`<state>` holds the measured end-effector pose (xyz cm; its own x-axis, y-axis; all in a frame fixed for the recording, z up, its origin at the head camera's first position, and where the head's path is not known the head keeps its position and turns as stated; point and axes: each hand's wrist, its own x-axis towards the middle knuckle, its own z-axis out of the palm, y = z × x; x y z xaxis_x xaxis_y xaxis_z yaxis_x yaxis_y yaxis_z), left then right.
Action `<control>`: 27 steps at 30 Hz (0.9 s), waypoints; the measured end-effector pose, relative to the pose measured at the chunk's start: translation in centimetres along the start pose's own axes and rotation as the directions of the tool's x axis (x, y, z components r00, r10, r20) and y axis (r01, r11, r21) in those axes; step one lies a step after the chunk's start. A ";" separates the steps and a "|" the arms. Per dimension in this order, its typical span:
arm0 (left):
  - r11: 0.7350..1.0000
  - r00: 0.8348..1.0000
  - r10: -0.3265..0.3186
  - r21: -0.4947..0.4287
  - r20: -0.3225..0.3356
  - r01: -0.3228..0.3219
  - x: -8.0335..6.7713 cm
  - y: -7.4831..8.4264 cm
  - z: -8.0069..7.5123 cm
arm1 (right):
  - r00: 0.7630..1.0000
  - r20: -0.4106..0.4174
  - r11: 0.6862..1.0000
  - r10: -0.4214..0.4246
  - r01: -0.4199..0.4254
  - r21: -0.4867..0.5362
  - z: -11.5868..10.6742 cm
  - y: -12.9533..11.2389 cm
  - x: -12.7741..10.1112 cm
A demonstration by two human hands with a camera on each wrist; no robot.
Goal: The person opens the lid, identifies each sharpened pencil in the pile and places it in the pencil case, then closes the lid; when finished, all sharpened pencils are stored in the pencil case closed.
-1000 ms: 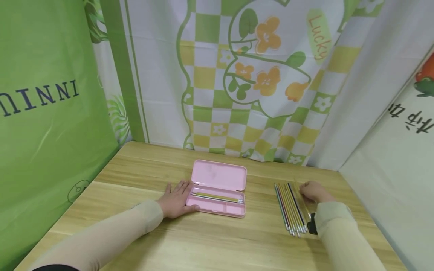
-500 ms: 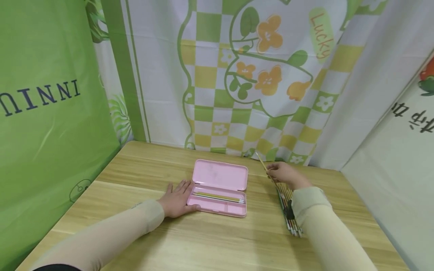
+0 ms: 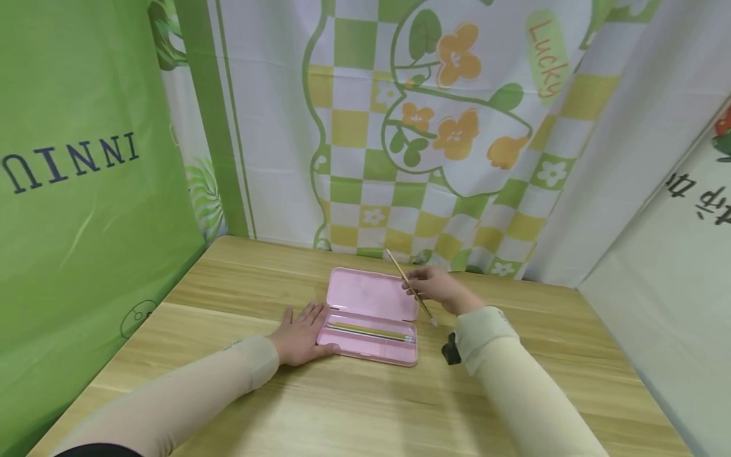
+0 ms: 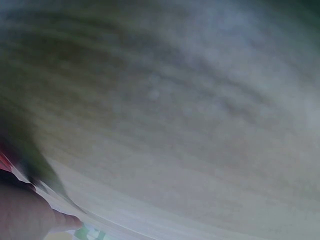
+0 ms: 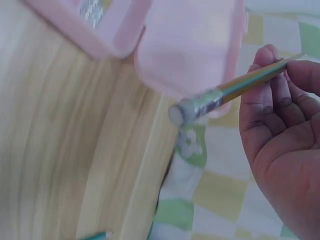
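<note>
A pink pencil case lies open on the wooden table, lid leaned back. Several pencils rest in its long rear compartment, eraser ends to the right. My left hand lies flat at the case's left end, fingers spread and thumb along the front edge. My right hand pinches one yellow-and-green pencil between thumb and fingers, over the right side of the lid. That pencil is tilted, its eraser end lower and toward me. In the left wrist view there is mostly blurred table and part of a hand.
The wooden table meets a patterned curtain at the back. A teal pencil's end shows at the bottom of the right wrist view. The right sleeve hides the loose pencils in the head view. A green cloth hangs left.
My right hand has taken a pencil from the loose row on the right and carried it left to the case's lid. My left hand has stayed at the case.
</note>
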<state>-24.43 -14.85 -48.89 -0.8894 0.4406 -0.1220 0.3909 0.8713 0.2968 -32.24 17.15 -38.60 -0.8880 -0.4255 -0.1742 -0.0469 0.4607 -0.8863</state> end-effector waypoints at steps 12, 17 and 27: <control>1.000 1.000 0.004 0.023 -0.002 -0.004 0.3 -0.1 0.3 | 0.993 0.113 0.972 -0.042 0.067 -0.227 4.5 0.0 1.6; 1.000 1.000 0.004 0.024 -0.008 -0.003 0.4 -0.2 0.4 | 0.988 0.139 0.930 -0.066 0.112 -0.351 5.7 0.0 1.8; 1.000 1.000 -0.012 0.024 -0.006 0.012 0.2 -0.1 0.2 | 0.980 0.170 0.855 -0.105 0.176 -0.487 7.6 0.3 2.3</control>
<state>-24.64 -14.79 -49.14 -0.8955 0.4287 -0.1196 0.3855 0.8815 0.2726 -30.86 10.39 -42.47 -0.7875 -0.5977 -0.1505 -0.4195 0.6986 -0.5796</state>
